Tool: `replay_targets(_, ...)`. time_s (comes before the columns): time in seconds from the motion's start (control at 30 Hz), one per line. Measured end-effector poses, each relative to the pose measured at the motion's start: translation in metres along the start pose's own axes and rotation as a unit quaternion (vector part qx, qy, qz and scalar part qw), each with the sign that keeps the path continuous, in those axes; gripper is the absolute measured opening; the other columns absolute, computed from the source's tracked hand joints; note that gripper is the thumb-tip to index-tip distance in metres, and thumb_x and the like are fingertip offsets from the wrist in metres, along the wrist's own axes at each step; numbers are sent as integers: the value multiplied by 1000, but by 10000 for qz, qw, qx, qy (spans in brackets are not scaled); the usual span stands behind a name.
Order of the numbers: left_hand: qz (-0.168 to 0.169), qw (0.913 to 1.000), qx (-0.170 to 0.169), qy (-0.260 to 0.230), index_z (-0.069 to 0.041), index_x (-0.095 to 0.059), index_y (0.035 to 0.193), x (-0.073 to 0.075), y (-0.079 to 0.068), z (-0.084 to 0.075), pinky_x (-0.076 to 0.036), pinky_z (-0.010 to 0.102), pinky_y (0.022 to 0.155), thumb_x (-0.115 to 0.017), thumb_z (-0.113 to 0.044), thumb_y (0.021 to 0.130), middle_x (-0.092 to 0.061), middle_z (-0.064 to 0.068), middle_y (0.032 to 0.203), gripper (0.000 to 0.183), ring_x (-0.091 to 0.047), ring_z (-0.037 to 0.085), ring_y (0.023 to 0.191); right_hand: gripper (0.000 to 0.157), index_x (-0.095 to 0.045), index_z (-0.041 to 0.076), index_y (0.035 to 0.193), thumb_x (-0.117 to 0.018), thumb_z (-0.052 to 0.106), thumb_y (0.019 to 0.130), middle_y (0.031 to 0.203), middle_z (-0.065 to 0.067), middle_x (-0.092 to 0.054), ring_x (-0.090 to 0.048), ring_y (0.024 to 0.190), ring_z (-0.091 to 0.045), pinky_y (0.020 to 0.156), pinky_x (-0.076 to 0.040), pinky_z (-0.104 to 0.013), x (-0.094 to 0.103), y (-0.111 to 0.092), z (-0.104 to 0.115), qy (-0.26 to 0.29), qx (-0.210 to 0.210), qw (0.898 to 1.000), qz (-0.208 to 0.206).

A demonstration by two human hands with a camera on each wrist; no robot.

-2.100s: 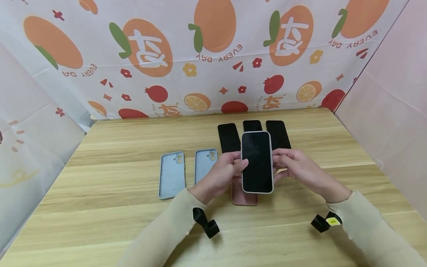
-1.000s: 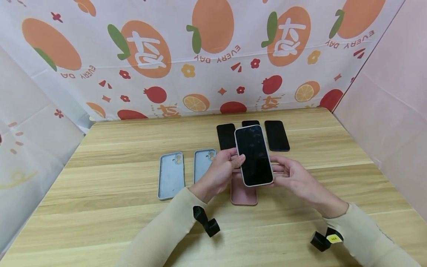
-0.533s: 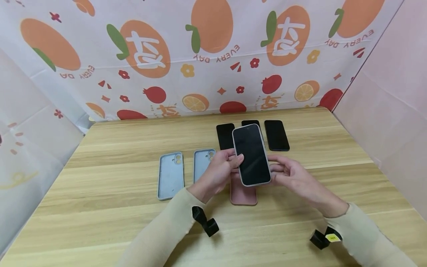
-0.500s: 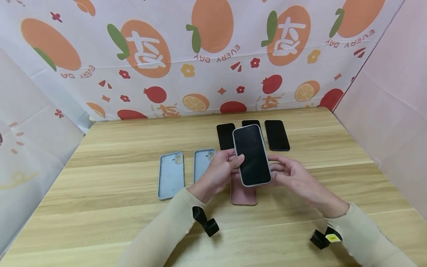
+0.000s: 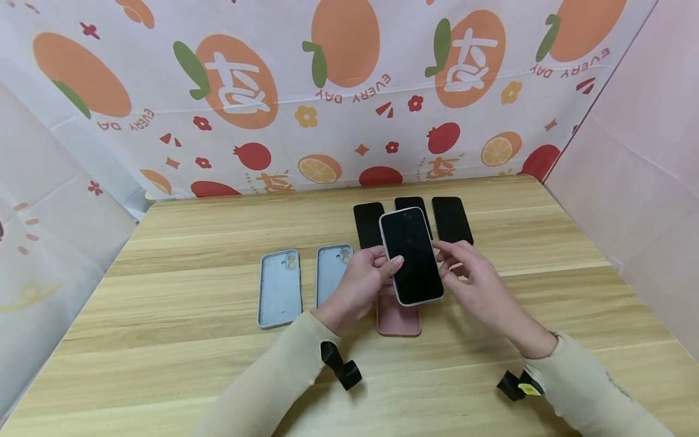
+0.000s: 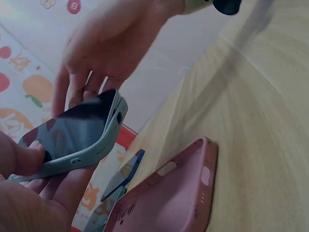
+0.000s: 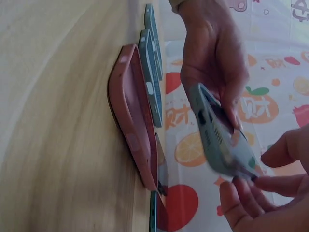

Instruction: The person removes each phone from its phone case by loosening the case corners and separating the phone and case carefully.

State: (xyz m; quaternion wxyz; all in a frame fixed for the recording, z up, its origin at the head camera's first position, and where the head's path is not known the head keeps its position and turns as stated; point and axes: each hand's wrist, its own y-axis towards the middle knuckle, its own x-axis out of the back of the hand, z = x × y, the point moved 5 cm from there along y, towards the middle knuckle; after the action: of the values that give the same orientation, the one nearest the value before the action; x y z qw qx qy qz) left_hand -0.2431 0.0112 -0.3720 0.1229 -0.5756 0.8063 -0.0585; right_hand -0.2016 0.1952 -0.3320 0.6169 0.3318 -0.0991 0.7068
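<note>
My left hand (image 5: 357, 282) grips a black-screened phone (image 5: 413, 255) by its left edge, thumb over the screen and fingers beneath. A pale blue case (image 6: 99, 150) surrounds the phone; at one corner the left wrist view shows the phone's edge standing slightly above the rim. At the right edge is my right hand (image 5: 477, 279), its bent fingertips touching the case and its thumb apart from it in the right wrist view. Under the held phone, a pink phone case (image 5: 398, 320) lies on the table, hollow side up, its upper part hidden.
Two light blue phone cases (image 5: 280, 291) lie left of the hands, one partly behind the left hand. Behind the held phone are three dark phones (image 5: 452, 220). A fruit-printed cloth (image 5: 349, 121) hangs along the table's (image 5: 164, 340) back edge.
The held phone has turned from upright to leaning left. Over the last half second, my right hand has eased off its lower right corner and its fingers have risen along the right edge.
</note>
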Motion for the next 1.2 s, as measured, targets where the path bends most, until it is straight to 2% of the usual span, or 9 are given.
replay_targets(0.1, -195, 9996, -195, 88, -4, -63, 123, -2, 0, -1, -61, 36, 81, -64, -16, 97, -74, 13, 104, 29, -74, 19, 87, 45, -55, 0, 138, -56, -5, 93, 112, -12, -55, -54, 96, -3, 81, -50, -17, -1, 0, 0, 115, -171, 9998, -16)
replay_targets(0.23, -370, 9985, -391, 91, -1, -63, 120, -6, 1, -2, -61, 33, 78, -64, -14, 97, -74, 15, 102, 27, -72, 17, 84, 46, -53, 1, 140, -56, -3, 94, 117, -15, -53, -54, 101, -11, 82, -49, -16, -2, 0, 1, 461, -334, 9984, -30)
replay_targets(0.4, -451, 9982, -385, -20, -2, -63, 121, -8, 1, -1, -61, 36, 78, -64, -16, 97, -74, 16, 108, 27, -73, 18, 87, 45, -52, 0, 140, -56, -1, 95, 120, -16, -50, -52, 107, -21, 85, -46, -14, -2, 0, 1, 778, -360, 9963, -28)
replay_targets(0.83, -582, 9966, -433, 386, -9, -63, 125, -12, 0, -1, -61, 34, 83, -65, -20, 96, -75, 9, 110, 30, -73, 19, 94, 44, -52, -1, 139, -55, -1, 95, 123, -16, -48, -50, 114, -24, 88, -48, -14, -2, 0, 0, 1054, -484, 9932, -93)
replay_targets(1.0, -560, 9962, -503, 447, -10, -63, 126, -14, 2, -1, -60, 33, 86, -66, -20, 96, -75, 7, 110, 32, -73, 18, 95, 38, -51, -1, 133, -54, 0, 95, 119, -15, -51, -51, 108, -21, 88, -47, -15, 1, 2, -3, 1147, -837, 9898, -139)
replay_targets(1.1, -586, 9949, -571, 587, -11, -65, 122, -16, 4, -1, -60, 30, 84, -67, -21, 95, -75, 4, 99, 29, -71, 14, 90, 36, -49, -2, 130, -55, 1, 95, 117, -15, -50, -50, 105, -19, 86, -46, -14, 2, 2, -5, 1225, -1018, 9871, -152)
replay_targets(1.13, -600, 9940, -615, 673, -8, -65, 116, -16, 4, -1, -60, 27, 80, -67, -21, 95, -72, 3, 89, 25, -68, 12, 84, 34, -50, -2, 128, -55, 1, 95, 117, -15, -51, -50, 104, -18, 84, -46, -14, 2, 2, -5, 1199, -1024, 9873, -191)
replay_targets(1.2, -631, 9929, -688, 736, -8, -66, 113, -19, 6, -2, -58, 23, 75, -68, -21, 94, -70, 0, 84, 23, -66, 10, 80, 29, -55, -3, 123, -58, 0, 95, 115, -15, -53, -51, 101, -15, 83, -47, -15, 0, 2, -3, 1051, -926, 9901, -129)
